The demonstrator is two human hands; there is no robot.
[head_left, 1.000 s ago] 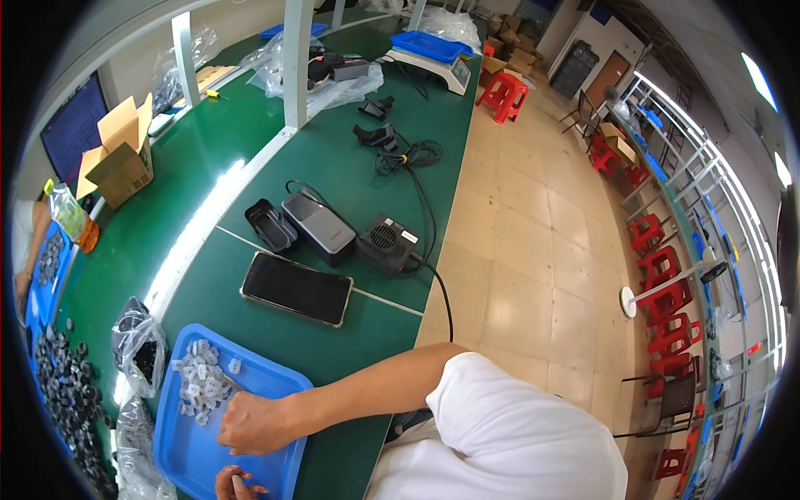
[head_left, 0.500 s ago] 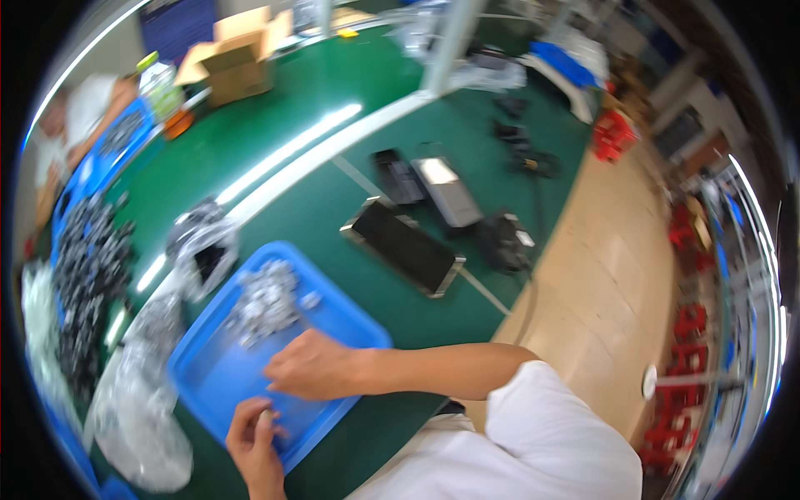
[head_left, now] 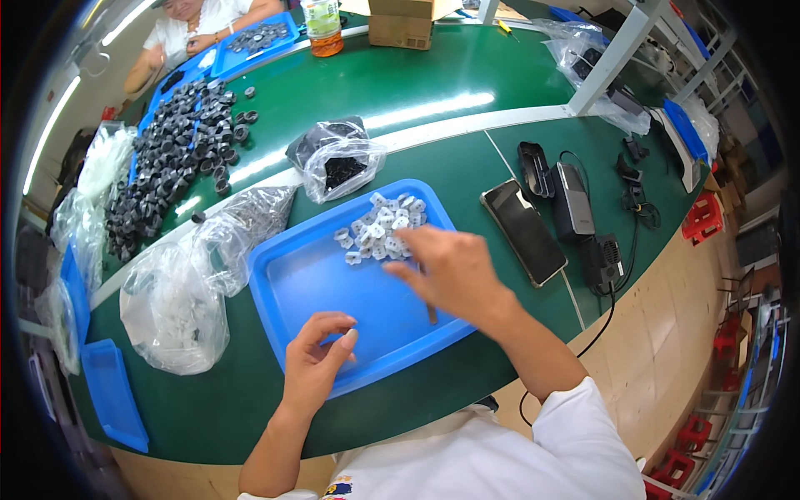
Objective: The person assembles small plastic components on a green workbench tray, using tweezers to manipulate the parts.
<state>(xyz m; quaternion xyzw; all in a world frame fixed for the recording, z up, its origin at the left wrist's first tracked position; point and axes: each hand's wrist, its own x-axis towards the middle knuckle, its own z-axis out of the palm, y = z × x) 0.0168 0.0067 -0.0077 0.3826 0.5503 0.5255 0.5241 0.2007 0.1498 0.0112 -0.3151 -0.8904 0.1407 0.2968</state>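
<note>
A blue tray [head_left: 287,321] lies on the green table, with a heap of small white plastic pieces [head_left: 367,233] in its far right part. My right hand [head_left: 454,271] is over the tray's right side, its index finger and thumb reaching to the near edge of the heap. A thin brown stick-like tool [head_left: 431,314] sticks out below its palm, seemingly held by the curled fingers. My left hand [head_left: 315,362] is at the tray's near edge, thumb and fingertips brought close together. Whatever they pinch, if anything, is too small to make out.
Clear plastic bags [head_left: 179,308] lie left of the tray, and a bag of black pieces [head_left: 342,167] behind it. Black caps [head_left: 183,133] are heaped at far left. A phone [head_left: 525,229] and black devices [head_left: 573,200] lie right. A person [head_left: 196,33] sits across the table.
The view has turned, so the tray appears farther right. My right hand has gone from the tray's near part to the white pieces. My left hand stays by the near edge.
</note>
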